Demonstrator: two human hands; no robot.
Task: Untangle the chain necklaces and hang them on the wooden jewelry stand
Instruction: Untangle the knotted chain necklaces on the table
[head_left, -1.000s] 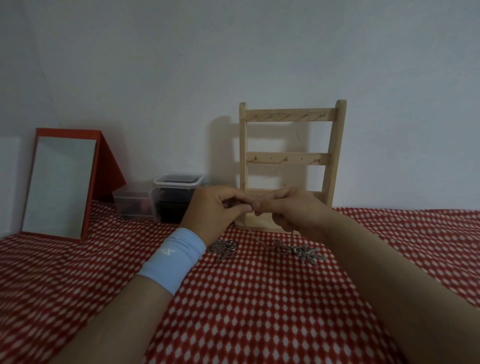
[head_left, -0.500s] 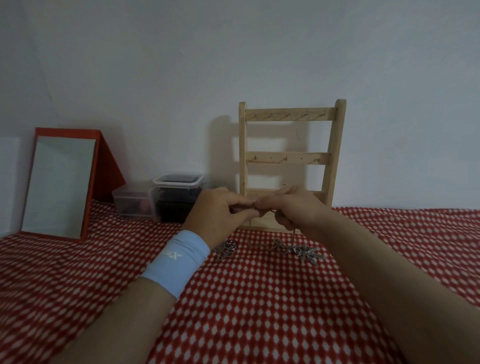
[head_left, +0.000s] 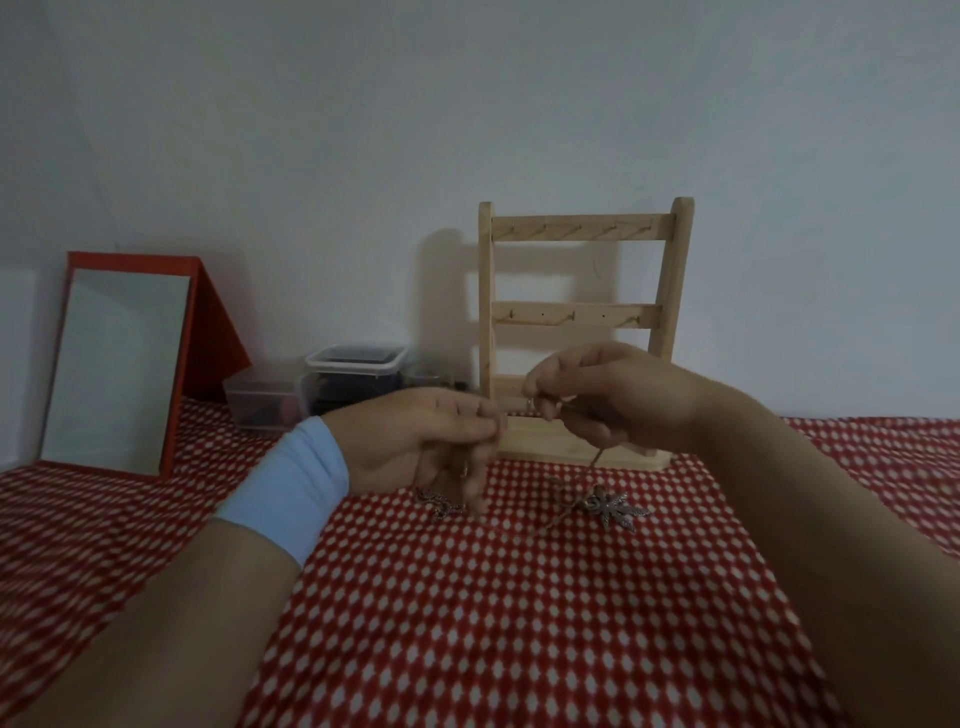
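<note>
A wooden jewelry stand (head_left: 582, 332) with rows of small hooks stands upright against the wall, with nothing on its hooks. My right hand (head_left: 608, 400) pinches a thin chain in front of the stand's base. That chain drops to a silver leaf-shaped pendant (head_left: 613, 506) lying on the red patterned cloth (head_left: 519, 623). My left hand (head_left: 431, 441), with a light blue wristband, pinches another bit of chain lower and to the left. A second pendant (head_left: 441, 504) lies on the cloth just under its fingers, partly hidden.
A red-framed mirror (head_left: 119, 364) leans at the back left. Two clear plastic containers (head_left: 337, 384) sit between the mirror and the stand, against the wall.
My hands were pinched together in front of the stand; now they have pulled apart, the left dropping toward the cloth and the right lifting slightly to the right.
</note>
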